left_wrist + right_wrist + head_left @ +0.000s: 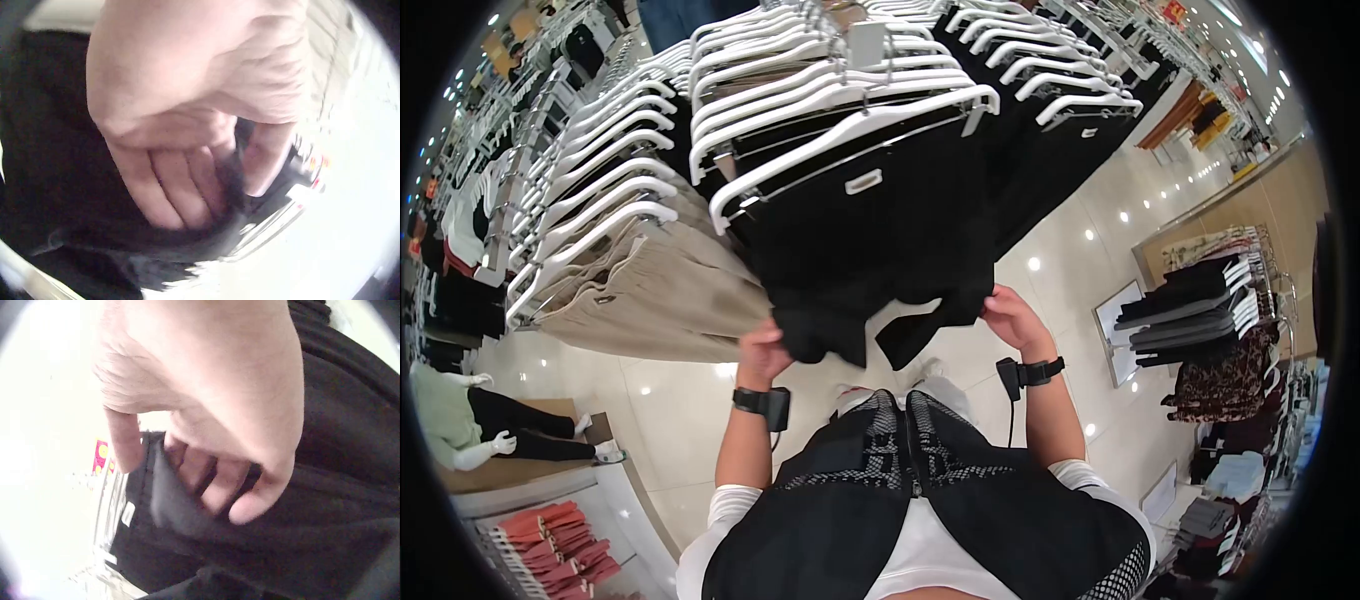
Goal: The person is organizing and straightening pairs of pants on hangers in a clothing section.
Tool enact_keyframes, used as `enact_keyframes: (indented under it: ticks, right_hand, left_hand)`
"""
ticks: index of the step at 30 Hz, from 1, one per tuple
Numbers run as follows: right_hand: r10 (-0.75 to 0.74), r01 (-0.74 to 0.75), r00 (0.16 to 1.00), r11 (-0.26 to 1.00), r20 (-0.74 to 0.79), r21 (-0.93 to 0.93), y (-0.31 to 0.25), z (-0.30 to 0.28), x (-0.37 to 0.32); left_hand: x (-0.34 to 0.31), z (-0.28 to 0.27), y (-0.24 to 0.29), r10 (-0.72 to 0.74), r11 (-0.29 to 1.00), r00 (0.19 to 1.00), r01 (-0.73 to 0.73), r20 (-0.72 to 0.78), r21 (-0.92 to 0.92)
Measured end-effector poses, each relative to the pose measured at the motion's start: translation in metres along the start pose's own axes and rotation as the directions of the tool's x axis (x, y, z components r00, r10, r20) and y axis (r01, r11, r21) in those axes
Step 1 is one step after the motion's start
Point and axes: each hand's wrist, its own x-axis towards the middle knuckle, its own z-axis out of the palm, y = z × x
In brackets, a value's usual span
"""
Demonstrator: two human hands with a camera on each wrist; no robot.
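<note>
Black shorts (870, 240) hang by clips from a white hanger (850, 130) at the front of a rack, a small pale label on their waistband. My left hand (765, 350) grips the cloth at the left leg's lower edge; in the left wrist view its fingers (169, 194) curl into the black fabric, with the thumb opposite. At the other leg's outer edge, my right hand (1015, 318) pinches the cloth, and the right wrist view shows its thumb (128, 447) along the edge. The two legs are spread apart between my hands.
Beige trousers (650, 290) hang on white hangers to the left, and more black garments (1050, 160) to the right. A seated mannequin (490, 420) is at the far left. Racks of dark clothes (1190, 320) stand at the right, above a shiny tiled floor (1065, 290).
</note>
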Motion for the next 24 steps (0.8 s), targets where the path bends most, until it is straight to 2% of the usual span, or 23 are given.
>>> enact_keyframes:
  ticks: [1,2,3,4,5,6,7,8,11,14,15,17,18,19,22,23,24]
  right_hand:
    - [-0.006,-0.004,0.995,0.996,0.102,0.092,0.0,-0.012,-0.004]
    - [0.005,-0.007,0.999,0.999,0.042,0.038,0.003,-0.021,-0.003]
    - [0.016,-0.016,1.0,1.0,-0.014,-0.016,0.007,-0.031,-0.001]
    - [0.026,-0.03,0.998,0.997,-0.062,-0.07,0.013,-0.041,0.004]
    - [0.197,-0.214,0.977,0.913,-0.083,-0.347,0.027,-0.046,0.012]
    - [0.344,-0.322,0.938,0.833,-0.035,-0.449,0.046,-0.052,0.015]
    - [0.434,-0.349,0.896,0.817,0.092,-0.458,0.079,-0.072,0.025]
    - [0.524,-0.382,0.825,0.794,0.214,-0.472,0.103,-0.088,0.031]
    - [0.591,-0.576,0.742,0.803,0.316,-0.152,0.087,-0.065,0.038]
    - [0.548,-0.548,0.723,0.826,0.42,-0.134,0.069,-0.072,0.048]
    - [0.589,-0.573,0.641,0.794,0.492,-0.203,0.076,-0.095,0.061]
    - [0.604,-0.358,0.708,0.753,0.364,-0.552,0.063,-0.093,0.065]
    - [0.582,-0.231,0.75,0.674,0.313,-0.701,0.056,-0.093,0.067]
    - [0.632,-0.12,0.693,0.575,0.347,-0.809,0.055,-0.1,0.074]
    - [0.629,-0.099,0.738,0.457,0.243,-0.884,0.075,-0.098,0.077]
    - [0.688,0.063,0.665,0.334,0.289,-0.94,0.075,-0.098,0.086]
    - [0.692,-0.005,0.654,0.408,0.306,-0.913,0.086,-0.104,0.09]
  left_hand:
    - [-0.002,-0.004,0.004,0.025,0.984,0.998,-0.015,0.055,-0.18]
    - [-0.004,-0.006,0.004,0.107,0.983,0.994,-0.102,0.022,-0.154]
    - [-0.005,-0.026,-0.002,0.078,0.986,0.985,-0.098,-0.151,-0.134]
    - [-0.009,-0.051,-0.014,0.055,0.989,0.944,-0.097,-0.324,-0.112]
    - [-0.015,-0.065,-0.031,0.011,1.0,0.934,-0.012,-0.358,-0.001]
    - [-0.02,-0.076,-0.048,-0.026,0.991,0.918,0.074,-0.395,0.109]
    - [-0.021,-0.077,-0.061,-0.058,0.964,0.897,0.164,-0.437,0.209]
    - [-0.022,-0.069,-0.073,-0.071,0.968,0.899,0.167,-0.433,0.189]
    - [-0.024,-0.017,-0.105,-0.049,0.988,0.895,0.109,-0.444,0.11]
    - [-0.037,-0.003,-0.122,-0.01,0.988,0.856,0.088,-0.516,0.127]
    - [-0.04,0.005,-0.128,0.03,0.982,0.844,0.074,-0.535,0.172]
    - [-0.036,0.022,-0.139,0.119,0.962,0.825,0.042,-0.553,0.269]
    - [-0.04,0.021,-0.149,0.092,0.949,0.83,0.095,-0.55,0.302]
    - [-0.046,0.016,-0.159,0.064,0.931,0.832,0.149,-0.551,0.332]
    - [-0.065,0.01,-0.198,0.041,0.885,0.817,0.237,-0.575,0.4]
    - [-0.071,0.01,-0.21,0.042,0.872,0.81,0.257,-0.586,0.417]
    - [-0.076,0.011,-0.222,0.01,0.837,0.78,0.336,-0.626,0.432]
